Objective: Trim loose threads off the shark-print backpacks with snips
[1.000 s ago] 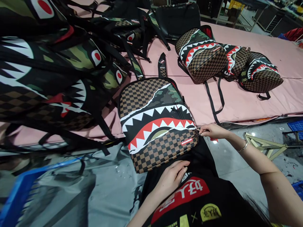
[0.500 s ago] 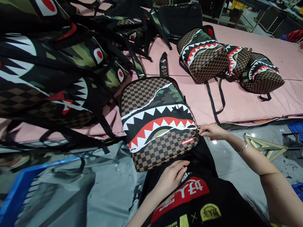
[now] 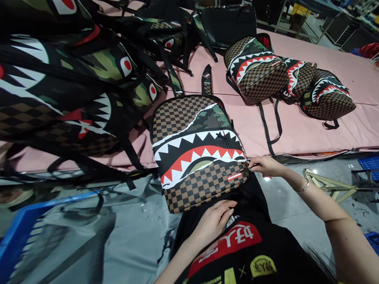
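A backpack (image 3: 195, 150) with brown-and-black checks, a camouflage patch and a printed shark mouth lies front up at the pink table's near edge, its bottom toward my body. Thumb and fingers of my right hand (image 3: 268, 165) are closed in a pinch on a small zipper pull (image 3: 249, 169) at the bag's lower right side; the fingers partly hide it. Just below the bag's bottom edge, my left hand (image 3: 217, 221) rests against my black shirt, fingers loosely bent and slightly apart, with nothing visible in them.
Shark-print backpacks (image 3: 79, 86) are heaped on the left of the pink table (image 3: 322, 134). Several more bags (image 3: 257, 71) lie at the right, straps hanging down. A blue bin (image 3: 20, 232) with grey material stands at lower left. A pale metal frame (image 3: 331, 187) is on the floor at right.
The view has shifted slightly. My right hand keeps its pinch at the bag's side, and my left hand stays in place against my shirt.
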Motion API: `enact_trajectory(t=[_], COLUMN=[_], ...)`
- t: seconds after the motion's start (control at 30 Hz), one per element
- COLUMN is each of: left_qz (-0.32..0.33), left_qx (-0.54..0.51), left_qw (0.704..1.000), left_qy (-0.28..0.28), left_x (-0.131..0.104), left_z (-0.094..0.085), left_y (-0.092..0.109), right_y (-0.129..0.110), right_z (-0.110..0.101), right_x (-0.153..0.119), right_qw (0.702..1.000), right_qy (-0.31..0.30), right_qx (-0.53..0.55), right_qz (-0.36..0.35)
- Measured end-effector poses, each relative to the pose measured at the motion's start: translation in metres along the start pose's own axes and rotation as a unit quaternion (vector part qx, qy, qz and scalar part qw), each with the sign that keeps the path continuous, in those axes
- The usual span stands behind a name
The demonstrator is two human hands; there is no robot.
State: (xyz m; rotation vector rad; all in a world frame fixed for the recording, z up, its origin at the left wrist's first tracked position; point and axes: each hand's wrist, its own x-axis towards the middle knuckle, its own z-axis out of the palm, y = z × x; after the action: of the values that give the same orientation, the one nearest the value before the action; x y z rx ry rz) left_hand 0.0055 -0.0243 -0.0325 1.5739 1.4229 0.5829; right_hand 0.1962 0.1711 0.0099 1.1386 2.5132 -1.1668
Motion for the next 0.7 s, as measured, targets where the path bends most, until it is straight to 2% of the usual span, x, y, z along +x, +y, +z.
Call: enact_trajectory(t=[0.33, 0.7], left_qz=[-0.004, -0.003], left_qx=[-0.007, -0.011], left_qw=[1.000, 1.000], left_qy=[-0.007, 0.001], left_x=[0.000, 0.000], left_z=[0.001, 0.000], left_y=[0.000, 0.002], right_y=[-0.018, -0.031], right_z=[0.007, 0.013], right_x=[0.010, 0.017], right_qw=[0.997, 0.991], right_qy=[-0.012, -0.033], right_qx=[-0.063, -0.123], right_qz=[-0.047, -0.049])
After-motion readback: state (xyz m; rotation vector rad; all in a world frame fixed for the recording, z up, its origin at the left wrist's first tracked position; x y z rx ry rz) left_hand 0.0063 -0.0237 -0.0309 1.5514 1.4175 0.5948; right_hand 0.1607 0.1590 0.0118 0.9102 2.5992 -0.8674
